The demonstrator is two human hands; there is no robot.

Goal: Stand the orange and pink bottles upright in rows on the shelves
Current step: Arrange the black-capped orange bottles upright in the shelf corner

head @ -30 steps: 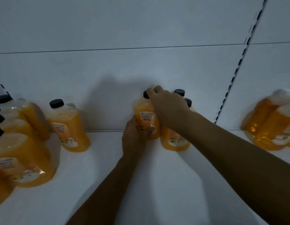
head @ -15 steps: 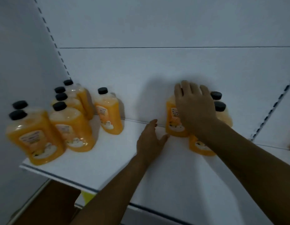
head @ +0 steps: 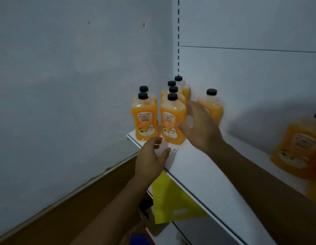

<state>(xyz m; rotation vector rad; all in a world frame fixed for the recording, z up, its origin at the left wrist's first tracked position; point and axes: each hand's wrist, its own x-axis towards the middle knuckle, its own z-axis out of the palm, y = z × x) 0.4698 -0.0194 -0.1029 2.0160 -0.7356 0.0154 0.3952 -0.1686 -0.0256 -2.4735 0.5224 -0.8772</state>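
Head view shows the white shelf (head: 197, 167) bearing upright orange bottles (head: 173, 121) clustered at its far left corner, my right hand (head: 199, 128) open beside the nearest one, my left hand (head: 150, 160) open, empty, at the shelf's near edge.

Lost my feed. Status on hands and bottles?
Left hand, right hand open, empty. Orange plastic bottles upright at white shelf corner. Nothing in the way.
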